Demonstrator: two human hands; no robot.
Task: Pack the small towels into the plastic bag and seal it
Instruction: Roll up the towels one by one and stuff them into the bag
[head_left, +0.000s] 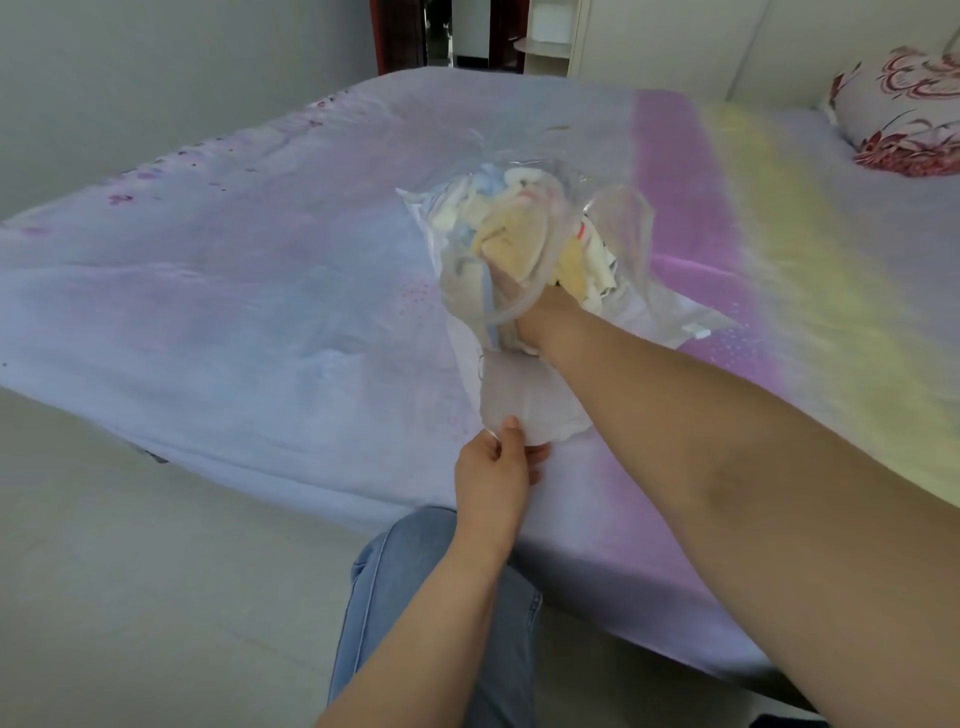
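Observation:
A clear plastic bag (618, 218) lies on the bed, stuffed with several small towels in blue, white and yellow. My right hand (524, 306) is pushed inside the bag's mouth, gripping a yellow towel (511, 236); only the wrist and part of the hand show through the plastic. My left hand (501, 467) pinches the near edge of the bag's opening (514, 405) close to the bed's front edge. The bag's zip strip (693, 330) trails to the right.
The bed (234, 291) has a lilac sheet with pink and yellow bands. A flowered pillow (904, 109) lies at the far right. My jeans-clad leg (415, 597) stands against the bed's near edge. A doorway and a pale cabinet (550, 36) are behind.

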